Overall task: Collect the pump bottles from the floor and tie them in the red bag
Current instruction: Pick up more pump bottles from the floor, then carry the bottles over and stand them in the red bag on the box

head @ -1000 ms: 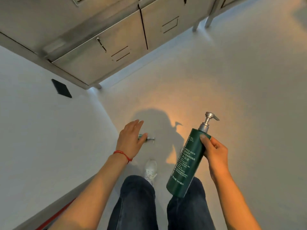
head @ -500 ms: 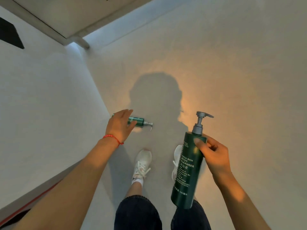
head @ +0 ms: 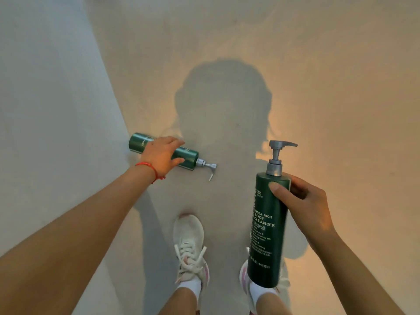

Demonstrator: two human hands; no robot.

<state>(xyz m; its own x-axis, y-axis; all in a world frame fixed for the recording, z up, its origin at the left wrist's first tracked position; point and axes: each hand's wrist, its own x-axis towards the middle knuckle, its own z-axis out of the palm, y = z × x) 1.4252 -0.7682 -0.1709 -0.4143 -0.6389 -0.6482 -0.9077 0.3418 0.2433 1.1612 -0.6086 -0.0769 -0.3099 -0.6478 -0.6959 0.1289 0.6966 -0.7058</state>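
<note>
A dark green pump bottle (head: 188, 156) lies on its side on the pale floor next to the wall, its silver pump pointing right. My left hand (head: 160, 158), with a red string at the wrist, rests over the bottle's middle with fingers curled around it. A second, larger green pump bottle (head: 266, 233) labelled body cleanser is held upright above my right foot, with my right hand (head: 302, 201) gripping its upper part. The red bag is not in view.
A white wall (head: 50, 110) runs along the left and meets the floor just behind the lying bottle. My two white sneakers (head: 189, 244) stand at the bottom centre. My shadow falls on the floor ahead.
I have bent lower and the cabinets have left the view. My left hand has come down from just short of the lying bottle onto its body. My right hand keeps hold of the upright bottle.
</note>
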